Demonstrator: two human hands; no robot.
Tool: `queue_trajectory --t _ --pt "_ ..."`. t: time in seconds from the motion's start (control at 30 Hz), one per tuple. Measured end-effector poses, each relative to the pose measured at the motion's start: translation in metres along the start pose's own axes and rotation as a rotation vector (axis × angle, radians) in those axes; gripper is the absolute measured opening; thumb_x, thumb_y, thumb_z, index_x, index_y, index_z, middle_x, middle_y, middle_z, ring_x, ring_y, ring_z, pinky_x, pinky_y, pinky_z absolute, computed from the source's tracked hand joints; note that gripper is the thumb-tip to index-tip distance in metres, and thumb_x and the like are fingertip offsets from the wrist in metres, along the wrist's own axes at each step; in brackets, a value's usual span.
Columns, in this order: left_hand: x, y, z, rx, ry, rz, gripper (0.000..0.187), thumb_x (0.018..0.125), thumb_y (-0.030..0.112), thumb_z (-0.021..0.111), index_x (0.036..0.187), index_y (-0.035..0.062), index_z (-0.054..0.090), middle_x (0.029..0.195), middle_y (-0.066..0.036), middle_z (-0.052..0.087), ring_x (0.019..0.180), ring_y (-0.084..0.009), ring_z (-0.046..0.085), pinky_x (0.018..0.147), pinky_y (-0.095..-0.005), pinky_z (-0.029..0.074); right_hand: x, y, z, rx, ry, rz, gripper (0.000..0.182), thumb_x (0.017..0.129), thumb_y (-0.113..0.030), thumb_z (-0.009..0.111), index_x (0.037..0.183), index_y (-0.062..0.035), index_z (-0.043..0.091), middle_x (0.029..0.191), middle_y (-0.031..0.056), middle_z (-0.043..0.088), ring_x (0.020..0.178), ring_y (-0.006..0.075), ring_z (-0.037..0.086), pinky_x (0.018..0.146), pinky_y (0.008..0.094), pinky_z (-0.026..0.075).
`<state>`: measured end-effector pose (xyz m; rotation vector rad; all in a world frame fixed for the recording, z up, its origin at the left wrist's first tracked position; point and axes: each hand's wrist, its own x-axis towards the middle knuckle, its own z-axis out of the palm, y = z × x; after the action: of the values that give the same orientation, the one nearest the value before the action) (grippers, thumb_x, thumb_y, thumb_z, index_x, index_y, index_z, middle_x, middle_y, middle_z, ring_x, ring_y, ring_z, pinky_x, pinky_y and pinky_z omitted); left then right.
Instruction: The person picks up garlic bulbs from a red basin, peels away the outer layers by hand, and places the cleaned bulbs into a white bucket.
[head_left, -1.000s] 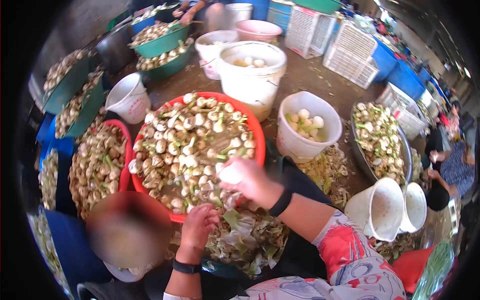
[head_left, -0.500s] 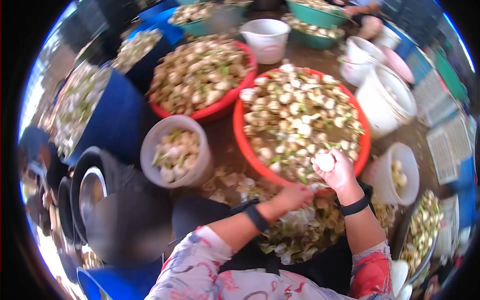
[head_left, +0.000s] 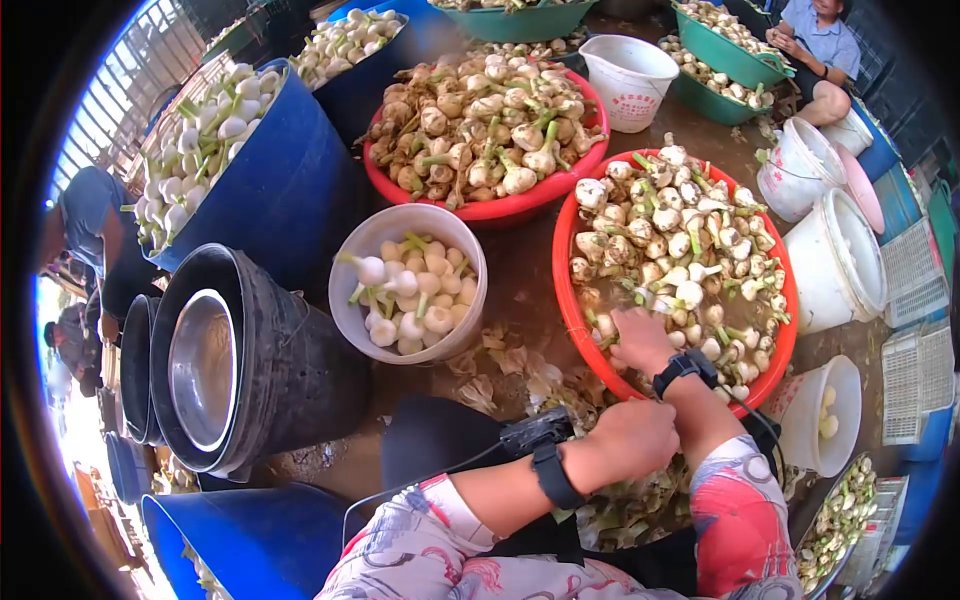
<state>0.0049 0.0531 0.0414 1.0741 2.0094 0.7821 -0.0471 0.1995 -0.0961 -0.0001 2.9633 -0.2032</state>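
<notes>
My left hand (head_left: 635, 440) is closed in a fist near my lap, just below my right wrist; whatever it may hold is hidden. My right hand (head_left: 641, 340) reaches over the near rim of the red basin (head_left: 566, 290), fingers apart and lowered among the garlic bulbs (head_left: 690, 293). Its fingertips are partly lost against the bulbs. Many of these bulbs have brown, dirty skins and short green stems. Under my forearms lies a heap of peeled garlic skins (head_left: 640, 510). To the left, a white bucket (head_left: 345, 300) holds clean white bulbs (head_left: 425, 290).
Another red basin (head_left: 595, 150) heaped with unpeeled garlic stands behind. Blue tubs (head_left: 270, 190) and black buckets (head_left: 310, 360) line the left. White buckets (head_left: 835, 270) and crates (head_left: 920, 370) stand on the right. A person (head_left: 825, 45) sits at the back right.
My right hand held up a white garlic bulb before; now that bulb is out of it and the hand is down in the basin. My left hand has moved slightly right and down. The view has shifted.
</notes>
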Motion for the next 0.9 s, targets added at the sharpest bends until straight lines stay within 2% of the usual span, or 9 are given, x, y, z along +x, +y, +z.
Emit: queue_trajectory --t 0.07,0.2,0.47,0.53,0.6,0.63,0.67,0.77,0.9 --pt "-0.001 -0.006 -0.013 -0.152 0.193 -0.029 0.023 0.075 0.021 0.045 0.074 0.0 0.055 0.072 -0.018 0.058 0.07 -0.0348 0.057 0.064 -0.0427 0.045 0.019 -0.001 0.028 -0.132 -0.084 0.078 0.026 0.075 -0.021 0.053 0.099 -0.0104 0.059 0.091 0.0068 0.06 0.102 0.0227 0.048 0.083 0.0431 0.035" --pt "0.005 -0.018 -0.012 -0.14 0.188 -0.055 0.022 0.075 0.02 0.046 0.076 -0.0006 0.054 0.074 -0.018 0.058 0.071 -0.0343 0.057 0.065 -0.0422 0.045 0.047 0.008 0.062 -0.32 -0.254 0.307 0.022 0.079 -0.019 0.046 0.087 -0.0148 0.066 0.088 0.0029 0.063 0.092 0.0206 0.056 0.083 0.0442 0.031" --pt "0.008 -0.022 -0.008 -0.207 0.232 -0.014 0.021 0.075 0.02 0.047 0.078 0.0 0.054 0.076 -0.018 0.057 0.075 -0.0333 0.056 0.068 -0.04 0.045 0.052 0.025 -0.004 -0.334 -0.441 0.27 0.024 0.075 -0.024 0.051 0.087 -0.0082 0.065 0.09 0.0111 0.062 0.089 0.0257 0.059 0.072 0.0351 0.047" --pt "0.009 -0.021 -0.016 -0.215 0.251 0.005 0.021 0.075 0.02 0.048 0.076 -0.0003 0.054 0.075 -0.019 0.057 0.073 -0.0339 0.056 0.067 -0.0406 0.045 0.045 0.031 -0.029 -0.313 -0.587 0.071 0.031 0.075 -0.031 0.053 0.087 -0.0049 0.064 0.091 0.0144 0.061 0.088 0.0287 0.058 0.074 0.0368 0.046" --pt "0.011 -0.016 -0.025 -0.338 0.228 -0.088 0.02 0.074 0.018 0.047 0.076 -0.0008 0.055 0.071 -0.02 0.057 0.068 -0.0348 0.057 0.064 -0.042 0.045 0.033 0.039 -0.032 0.081 -0.19 0.248 0.037 0.075 -0.037 0.05 0.082 -0.0029 0.061 0.087 0.0199 0.059 0.081 0.0321 0.058 0.073 0.0412 0.045" --pt "0.018 -0.023 -0.012 -0.365 0.415 -0.002 0.02 0.073 0.017 0.047 0.076 -0.0004 0.057 0.07 -0.02 0.057 0.065 -0.0357 0.056 0.062 -0.0421 0.045 0.027 0.051 -0.025 0.23 0.05 0.365 0.04 0.08 -0.041 0.047 0.087 -0.0034 0.057 0.088 0.0155 0.061 0.075 0.0275 0.059 0.065 0.0389 0.048" --pt "0.019 -0.022 -0.011 -0.425 0.545 0.028 0.022 0.073 0.014 0.048 0.085 -0.0019 0.056 0.069 -0.018 0.058 0.064 -0.0367 0.057 0.062 -0.0412 0.046 0.016 0.046 -0.037 1.149 0.202 0.464 0.036 0.085 -0.04 0.044 0.095 -0.0062 0.052 0.087 0.0084 0.059 0.07 0.0191 0.059 0.059 0.0321 0.049" --pt "0.04 -0.033 0.008 -0.418 0.89 0.069 0.03 0.08 0.011 0.048 0.104 -0.0066 0.047 0.102 -0.02 0.051 0.093 -0.0237 0.05 0.081 -0.0328 0.04 -0.032 -0.008 -0.082 1.49 0.466 0.474 0.032 0.091 -0.03 0.036 0.1 -0.0026 0.05 0.093 0.008 0.057 0.075 0.0148 0.057 0.062 0.0264 0.048" --pt "0.052 -0.018 0.031 -0.897 0.939 0.303 0.032 0.09 0.016 0.036 0.114 -0.0044 0.042 0.106 -0.011 0.051 0.097 -0.0175 0.048 0.082 -0.0295 0.039 -0.072 -0.062 -0.092 1.588 0.841 0.38 0.032 0.093 -0.023 0.029 0.1 -0.0006 0.051 0.096 0.0102 0.059 0.083 0.0164 0.056 0.077 0.0267 0.044"
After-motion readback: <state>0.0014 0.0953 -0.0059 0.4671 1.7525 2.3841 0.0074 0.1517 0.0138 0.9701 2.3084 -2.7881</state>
